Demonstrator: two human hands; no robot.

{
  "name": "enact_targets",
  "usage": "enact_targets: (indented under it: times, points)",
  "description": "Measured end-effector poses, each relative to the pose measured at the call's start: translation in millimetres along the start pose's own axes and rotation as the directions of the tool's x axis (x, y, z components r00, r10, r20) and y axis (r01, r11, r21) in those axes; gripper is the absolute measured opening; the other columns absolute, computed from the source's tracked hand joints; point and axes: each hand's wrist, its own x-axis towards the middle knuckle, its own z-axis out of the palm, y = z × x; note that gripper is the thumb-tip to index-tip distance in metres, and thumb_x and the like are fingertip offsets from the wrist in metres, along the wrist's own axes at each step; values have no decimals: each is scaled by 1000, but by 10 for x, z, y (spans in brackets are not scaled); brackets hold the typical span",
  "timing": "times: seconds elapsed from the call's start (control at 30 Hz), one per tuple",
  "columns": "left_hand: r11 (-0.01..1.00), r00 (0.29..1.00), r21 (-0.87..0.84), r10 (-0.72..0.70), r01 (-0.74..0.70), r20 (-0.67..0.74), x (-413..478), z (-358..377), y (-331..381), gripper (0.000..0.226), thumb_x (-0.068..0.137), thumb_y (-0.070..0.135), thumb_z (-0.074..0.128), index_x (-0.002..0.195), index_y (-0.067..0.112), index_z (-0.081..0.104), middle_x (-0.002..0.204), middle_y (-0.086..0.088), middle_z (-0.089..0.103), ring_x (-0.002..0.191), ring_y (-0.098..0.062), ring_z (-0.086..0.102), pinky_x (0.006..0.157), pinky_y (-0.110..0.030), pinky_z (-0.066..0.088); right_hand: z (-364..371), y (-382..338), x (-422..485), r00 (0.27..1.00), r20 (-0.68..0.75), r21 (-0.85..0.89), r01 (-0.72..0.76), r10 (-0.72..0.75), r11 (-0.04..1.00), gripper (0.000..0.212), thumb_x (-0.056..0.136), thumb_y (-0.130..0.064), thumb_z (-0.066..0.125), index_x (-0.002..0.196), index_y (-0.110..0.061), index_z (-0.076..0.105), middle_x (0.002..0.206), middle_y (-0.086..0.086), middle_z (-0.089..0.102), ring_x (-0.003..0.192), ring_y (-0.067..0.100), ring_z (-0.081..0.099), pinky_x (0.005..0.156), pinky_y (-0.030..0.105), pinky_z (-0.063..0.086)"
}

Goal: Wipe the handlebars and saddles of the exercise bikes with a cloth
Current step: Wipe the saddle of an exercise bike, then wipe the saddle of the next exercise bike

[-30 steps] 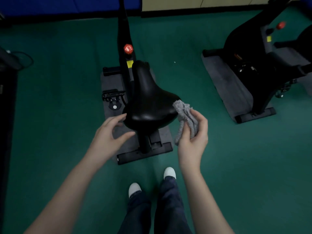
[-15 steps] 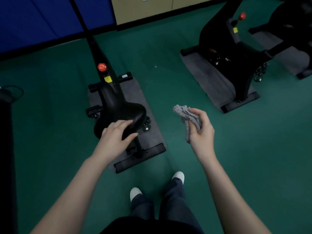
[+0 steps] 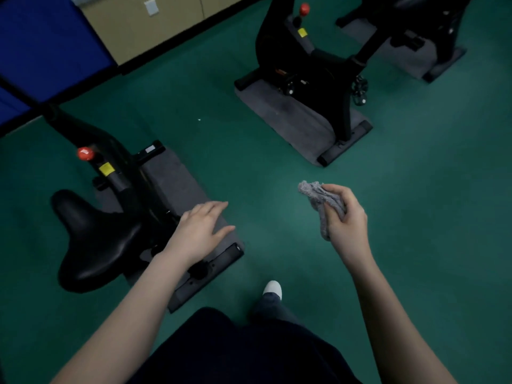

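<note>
Left hand [image 3: 202,231]: spread, fingers straight, palm down over the near mat [image 3: 171,176], just right of the saddle; holding nothing.
Right hand [image 3: 347,220]: curled round the cloth, pinching the bunch between thumb and fingers.
Cloth [image 3: 318,199]: grey, crumpled, in mid-air over bare floor, well apart from both bikes.
Saddle [image 3: 91,239]: black, low left, touched by neither hand.
Step, as judged: probably a crossing to the next bike [image 3: 318,70]; best to turn out a fresh face of cloth, steady with the free hand, then wipe nose to tail.
Floor [image 3: 415,231]: green, smooth; a grey mat under each bike.
Room: beige panels [image 3: 155,29] and blue panel [image 3: 47,42] at the far wall; next bike's saddle and handlebars out of view.
</note>
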Motion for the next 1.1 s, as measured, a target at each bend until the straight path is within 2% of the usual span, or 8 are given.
enact_targets:
  times: [0.2, 0.5, 0.67, 0.83, 0.93, 1.03, 1.1]
  points:
    - [990, 990, 89, 99, -108, 100, 467, 63, 600, 64, 95, 53, 40, 149, 23, 25, 154, 5, 28, 141, -14, 21, 114, -36, 16, -719, 203, 73, 981, -181, 0, -72, 71, 997, 26, 88, 1, 55, 106, -16, 62, 97, -21, 62, 83, -19, 56, 69, -1, 39]
    - [959, 964, 131, 237, -252, 119, 1316, 31, 1187, 63, 94, 55, 40, 148, 24, 29, 152, 6, 32, 140, -13, 23, 111, -35, 17, -1254, 362, 386, 922, -357, -19, -167, 149, 986, 28, 87, 2, 55, 105, -19, 62, 94, -21, 61, 83, -17, 56, 73, 1, 40]
    - [952, 956, 123, 267, -282, 125, 2029, -27, 1430, 63, 94, 56, 39, 147, 22, 30, 151, 5, 34, 140, -14, 24, 111, -36, 17, -1341, 364, 1008, 919, -367, -46, -170, 142, 984, 26, 87, 2, 56, 103, -18, 61, 94, -21, 62, 81, -16, 57, 69, -2, 38]
    - [963, 962, 86, 243, -255, 126, 2874, -218, 1606, 63, 95, 55, 38, 148, 21, 30, 151, 3, 34, 141, -15, 23, 112, -35, 15, -1342, 291, 1881, 939, -306, -112, -198, 156, 974, 26, 87, 2, 55, 107, -14, 63, 98, -12, 65, 93, 3, 59, 74, 3, 42]
    - [970, 968, 74, 225, -234, 109, 3340, -372, 1708, 63, 95, 55, 38, 147, 21, 31, 150, 1, 36, 141, -16, 24, 112, -36, 15, -1344, 225, 2347, 952, -270, -145, -188, 144, 971, 27, 87, 2, 55, 107, -16, 63, 99, -12, 66, 87, 0, 59, 73, 12, 45]
    - [970, 968, 67, 224, -232, 111, 3788, -496, 1852, 63, 95, 55, 38, 147, 21, 31, 150, 0, 36, 141, -16, 24, 113, -36, 15, -1425, 235, 2722, 956, -263, -163, -175, 128, 971, 29, 87, 1, 55, 105, -21, 63, 94, -17, 65, 72, -9, 56, 66, 8, 42]
    - [970, 967, 64, 228, -236, 117, 3990, -540, 1949, 63, 95, 55, 39, 147, 20, 31, 150, 0, 37, 140, -17, 25, 112, -37, 16, -1507, 269, 2871, 950, -280, -165, -191, 140, 967, 29, 87, 2, 55, 105, -20, 63, 96, -15, 66, 80, -6, 59, 70, 7, 43]
